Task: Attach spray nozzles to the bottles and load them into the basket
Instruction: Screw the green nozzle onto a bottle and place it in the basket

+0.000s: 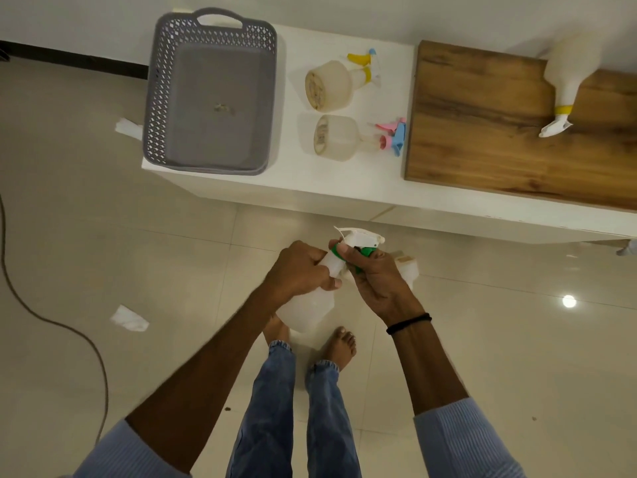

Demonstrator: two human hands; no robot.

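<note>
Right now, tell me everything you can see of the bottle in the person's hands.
The bottle is pale, translucent plastic with a wide body and a narrow neck, and looks empty. It is held tilted over the floor, in front of the white counter, neck pointing up and away. The left hand wraps its shoulder and neck. A white spray nozzle with a green collar sits at its mouth, where the right hand grips the collar. Whether the nozzle is fully screwed on cannot be told.

White counter with empty grey basket, two lying spray bottles, wooden board
</note>
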